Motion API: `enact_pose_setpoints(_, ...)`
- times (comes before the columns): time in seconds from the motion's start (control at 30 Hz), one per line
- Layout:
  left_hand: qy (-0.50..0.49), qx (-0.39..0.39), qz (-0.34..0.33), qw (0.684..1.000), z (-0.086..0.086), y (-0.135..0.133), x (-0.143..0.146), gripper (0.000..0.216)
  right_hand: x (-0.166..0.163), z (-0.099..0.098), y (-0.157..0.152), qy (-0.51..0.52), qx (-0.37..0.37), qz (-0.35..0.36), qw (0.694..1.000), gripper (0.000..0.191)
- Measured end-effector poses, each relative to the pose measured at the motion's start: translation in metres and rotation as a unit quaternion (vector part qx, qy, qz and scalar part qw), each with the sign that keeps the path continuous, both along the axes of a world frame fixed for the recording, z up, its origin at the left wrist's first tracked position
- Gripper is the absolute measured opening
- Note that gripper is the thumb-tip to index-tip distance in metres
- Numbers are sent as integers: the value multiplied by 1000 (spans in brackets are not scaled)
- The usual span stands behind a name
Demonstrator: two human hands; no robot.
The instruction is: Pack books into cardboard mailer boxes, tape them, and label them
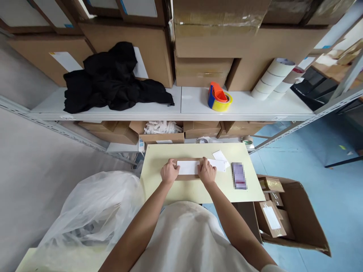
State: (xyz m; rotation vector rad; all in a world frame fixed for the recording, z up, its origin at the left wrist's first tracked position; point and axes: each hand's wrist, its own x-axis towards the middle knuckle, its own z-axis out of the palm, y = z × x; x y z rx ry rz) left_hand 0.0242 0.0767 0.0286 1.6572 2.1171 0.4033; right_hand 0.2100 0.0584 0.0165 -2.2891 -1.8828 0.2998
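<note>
Plastic bag [93, 211]: clear and bulging, left of the table [159, 158], by its near corner.
Left hand [169, 172]: at the table's middle, fingers curled over the left end of the flat brown parcel [187, 177], holding it.
White label [188, 167]: on the parcel's top, between both hands.
Right hand [207, 172]: clasps the parcel's right end, fingers bent over its edge.
Paper slips [220, 155]: on the table, just right of the right hand.
Open carton [300, 204]: on the floor right of the table, small packages inside.
</note>
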Motion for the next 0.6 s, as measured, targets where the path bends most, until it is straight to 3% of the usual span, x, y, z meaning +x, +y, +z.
enact_pose_setpoints(0.1,-14,22,17,1000,-3,0,-9,50,7,2,-2,11,-9,5,1000,38)
enact_pose_setpoints(0.2,-6,83,-23,996,-7,-3,-18,35,13,3,-6,19,10,23,999,36)
enact_pose_setpoints(0.3,19,146,-137,980,-8,-10,-16,30,12,3,-10,25,57,91,994,41)
enact_pose_setpoints(0.43,62,152,-341,926,-14,-18,2,49,-3,-2,-13,29,40,261,964,54)
enact_pose_setpoints(0.5,88,125,-371,916,-21,-20,9,57,-9,-6,-13,16,6,299,954,63)
enact_pose_setpoints(0.6,105,97,-357,923,-30,-22,8,63,-9,-13,-15,-17,-17,304,952,72)
